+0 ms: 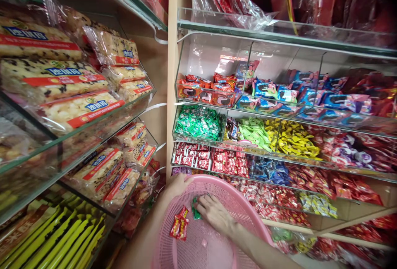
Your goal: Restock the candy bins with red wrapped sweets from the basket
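A pink plastic mesh basket is held in front of the shelves. My left hand grips its far left rim, with the fingers lying over the edge. Inside the basket, my right hand is curled over some green-wrapped candies, which show at its fingertips and are partly hidden beneath the fingers. A few red-and-yellow wrapped candies lie on the basket's mesh, left of my right hand and apart from it.
Glass-fronted shelves ahead hold green candies, yellow candies and blue-wrapped packets. At left, shelves of packaged puffed-rice bars stick out close by. A wooden upright stands between the two shelf units.
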Demonstrator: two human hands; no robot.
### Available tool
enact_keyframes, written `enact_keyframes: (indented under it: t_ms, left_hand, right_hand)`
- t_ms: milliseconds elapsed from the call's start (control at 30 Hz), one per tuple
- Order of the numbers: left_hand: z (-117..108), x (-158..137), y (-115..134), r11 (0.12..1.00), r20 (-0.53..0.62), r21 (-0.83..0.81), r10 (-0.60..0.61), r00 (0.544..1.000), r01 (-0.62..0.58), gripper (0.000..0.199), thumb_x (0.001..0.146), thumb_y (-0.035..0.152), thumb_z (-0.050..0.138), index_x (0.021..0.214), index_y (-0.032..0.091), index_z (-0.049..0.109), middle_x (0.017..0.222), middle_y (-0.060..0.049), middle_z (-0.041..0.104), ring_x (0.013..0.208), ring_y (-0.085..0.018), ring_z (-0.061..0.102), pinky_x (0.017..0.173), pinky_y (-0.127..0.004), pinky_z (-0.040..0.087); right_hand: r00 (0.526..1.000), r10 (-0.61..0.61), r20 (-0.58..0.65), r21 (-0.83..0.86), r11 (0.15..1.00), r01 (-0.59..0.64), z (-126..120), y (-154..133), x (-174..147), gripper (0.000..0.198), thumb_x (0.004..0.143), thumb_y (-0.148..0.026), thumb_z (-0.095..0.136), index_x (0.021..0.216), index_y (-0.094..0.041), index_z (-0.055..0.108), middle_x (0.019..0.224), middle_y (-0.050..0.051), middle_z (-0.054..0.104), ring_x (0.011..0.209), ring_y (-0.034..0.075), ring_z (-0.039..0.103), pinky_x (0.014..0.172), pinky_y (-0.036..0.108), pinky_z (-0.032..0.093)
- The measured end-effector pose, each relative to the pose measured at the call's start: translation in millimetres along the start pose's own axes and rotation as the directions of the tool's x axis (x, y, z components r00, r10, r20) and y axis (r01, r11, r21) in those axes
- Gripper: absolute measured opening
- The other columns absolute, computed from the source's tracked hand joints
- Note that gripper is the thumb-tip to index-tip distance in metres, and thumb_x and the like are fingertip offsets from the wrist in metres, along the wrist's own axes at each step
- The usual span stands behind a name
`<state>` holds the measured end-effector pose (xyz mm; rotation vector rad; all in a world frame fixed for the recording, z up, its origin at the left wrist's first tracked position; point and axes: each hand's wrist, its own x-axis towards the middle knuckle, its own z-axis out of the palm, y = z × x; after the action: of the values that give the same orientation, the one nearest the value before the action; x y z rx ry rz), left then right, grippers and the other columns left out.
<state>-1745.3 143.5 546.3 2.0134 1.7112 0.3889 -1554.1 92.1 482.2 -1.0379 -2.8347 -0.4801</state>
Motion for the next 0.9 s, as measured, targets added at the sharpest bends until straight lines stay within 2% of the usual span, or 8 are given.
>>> enact_keyframes:
  t_ms: [133, 300, 467, 733, 900]
  left_hand:
    - [0.4, 0.7, 0.9, 1.000, 0.010, -0.007, -0.001, 1.000, 0.001, 0.040, 0.086, 0.051, 0.039, 0.092, 0.021, 0.065, 0.084, -0.008, 0.066, 0.081, -0.024, 0.061, 0.059, -0.026, 0.033]
    - [2.0, 2.0, 1.1, 1.000, 0.001, -0.002, 0.014, 1.000, -0.014, 0.041, 0.086, 0.051, 0.039, 0.094, 0.021, 0.066, 0.084, -0.008, 0.066, 0.079, -0.022, 0.061, 0.059, -0.026, 0.033]
    - [3.0, 1.9, 1.0, 0.999, 0.005, -0.002, 0.033, 0.999, -0.033, 0.042, 0.087, 0.050, 0.037, 0.094, 0.021, 0.066, 0.088, -0.009, 0.067, 0.083, -0.023, 0.061, 0.060, -0.026, 0.033]
    - [1.8, 1.5, 3.4, 1.000, 0.001, -0.002, 0.024, 1.000, -0.024, 0.040, 0.086, 0.049, 0.039, 0.091, 0.020, 0.066, 0.085, -0.008, 0.067, 0.080, -0.024, 0.061, 0.057, -0.027, 0.031]
    - [1.6, 0.6, 3.9, 1.000, 0.003, -0.006, 0.026, 1.000, -0.026, 0.041, 0.086, 0.050, 0.040, 0.090, 0.019, 0.066, 0.083, -0.008, 0.066, 0.079, -0.022, 0.061, 0.056, -0.026, 0.031]
  right_hand:
    - [0.996, 0.063, 0.059, 0.104, 0.992, -0.069, -9.0, 1.7, -4.1, 0.026, 0.086, -0.025, 0.052, 0.112, -0.022, 0.052, 0.109, 0.005, 0.056, 0.096, 0.020, 0.052, 0.083, 0.034, 0.041]
    - [0.984, 0.133, 0.118, 0.203, 0.967, -0.155, -14.1, 3.7, -9.2, 0.053, 0.078, -0.037, 0.063, 0.125, -0.023, 0.044, 0.119, 0.007, 0.052, 0.108, 0.024, 0.048, 0.094, 0.040, 0.038]
    - [0.969, 0.187, 0.162, 0.256, 0.940, -0.225, -15.8, 5.2, -9.0, 0.072, 0.068, -0.046, 0.070, 0.130, -0.025, 0.039, 0.121, 0.009, 0.050, 0.110, 0.027, 0.048, 0.095, 0.044, 0.038]
    - [0.951, 0.266, 0.156, 0.227, 0.928, -0.297, -11.9, 5.2, -2.7, 0.074, 0.066, -0.042, 0.073, 0.130, -0.023, 0.039, 0.116, 0.010, 0.051, 0.106, 0.029, 0.050, 0.090, 0.044, 0.040]
    - [0.939, 0.296, 0.177, 0.225, 0.916, -0.331, -9.3, 1.8, -2.8, 0.071, 0.065, -0.046, 0.072, 0.125, -0.022, 0.043, 0.121, 0.012, 0.049, 0.110, 0.030, 0.048, 0.092, 0.045, 0.039]
